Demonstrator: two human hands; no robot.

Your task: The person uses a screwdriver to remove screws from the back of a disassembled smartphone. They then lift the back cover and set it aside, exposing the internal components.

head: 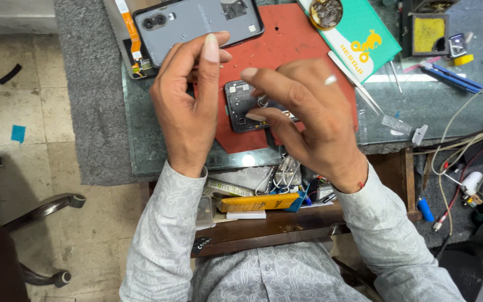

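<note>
An opened dark phone lies on a red work mat on a glass-topped bench. My left hand hovers over the phone's left side, fingers curled and thumb raised, with nothing visibly in it. My right hand covers the phone's right half, a ring on one finger. Its index finger and thumb are pinched close over the phone's inside; whatever they grip is too small to see. A grey phone back cover lies further back on the mat.
A green box holding a tin of brass wool, white tweezers, a blue tool and cables lie to the right. An open drawer full of parts sits below the bench edge. A chair base stands at left.
</note>
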